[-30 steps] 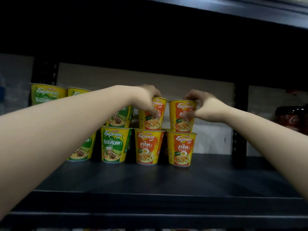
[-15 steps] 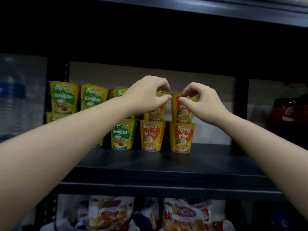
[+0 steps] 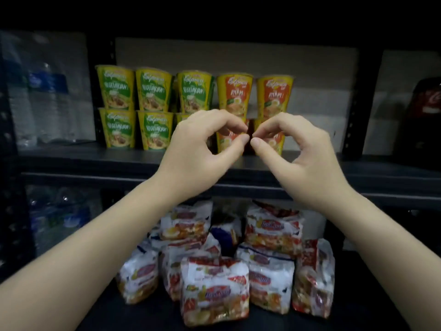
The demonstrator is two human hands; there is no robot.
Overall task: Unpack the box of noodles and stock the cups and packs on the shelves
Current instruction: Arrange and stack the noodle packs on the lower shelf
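Note:
Noodle cups stand two tiers high on the dark upper shelf (image 3: 95, 161). The green vegetarian cups (image 3: 152, 89) are on the left and the orange ayam cups (image 3: 274, 91) on the right. My left hand (image 3: 202, 144) and my right hand (image 3: 300, 149) hover side by side in front of the lower orange cups, apart from them. The fingers of both hands curve loosely and hold nothing; the thumb tips nearly meet. They partly hide the lower orange cups. Several white and red noodle packs (image 3: 214, 290) are piled on the shelf below.
Wrapped water bottles (image 3: 45, 91) fill the bay to the left, with more bottles (image 3: 59, 216) underneath. A dark cola bottle (image 3: 427, 108) stands at the far right. Black shelf uprights (image 3: 353, 115) frame the cup bay.
Both hands have let go of the top orange cups and drawn back towards me. The view has dropped, so the lower shelf with its packs has come into sight.

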